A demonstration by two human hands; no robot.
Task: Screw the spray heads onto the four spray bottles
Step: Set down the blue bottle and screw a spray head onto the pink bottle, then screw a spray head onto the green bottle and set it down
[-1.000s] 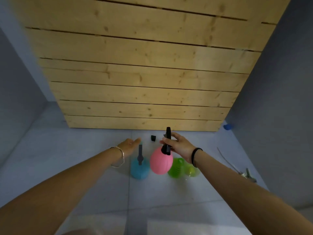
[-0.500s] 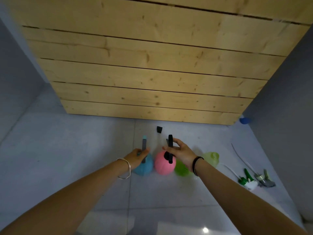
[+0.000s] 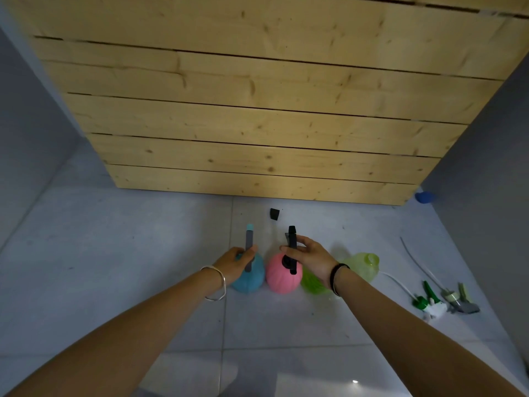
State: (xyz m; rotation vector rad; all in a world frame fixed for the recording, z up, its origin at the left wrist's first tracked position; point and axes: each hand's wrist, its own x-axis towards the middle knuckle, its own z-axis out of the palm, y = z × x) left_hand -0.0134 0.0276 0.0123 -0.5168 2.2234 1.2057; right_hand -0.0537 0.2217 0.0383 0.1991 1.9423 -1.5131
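Four round bottles stand in a row on the grey floor. The blue bottle point(image 3: 250, 277) carries a grey spray head point(image 3: 249, 242), and my left hand point(image 3: 236, 260) is closed around its neck. On the pink bottle point(image 3: 282, 277) sits a black spray head point(image 3: 292, 245), which my right hand point(image 3: 310, 259) grips with its fingers. A dark green bottle point(image 3: 313, 283) is partly hidden under my right wrist. The light green bottle point(image 3: 363, 265) stands open-necked at the right end. Two loose spray heads, a green one point(image 3: 428, 300) and a grey one point(image 3: 459, 300), lie on the floor to the right.
A wooden plank wall point(image 3: 257, 110) rises just behind the bottles. A small black cap point(image 3: 274, 214) lies on the floor near its base. A blue object point(image 3: 425, 197) sits in the far right corner, beside a grey wall point(image 3: 492, 167).
The pink bottle has come down from the air to the floor beside the blue one. My left hand has moved onto the blue bottle's neck. The view has shifted, revealing the loose heads.
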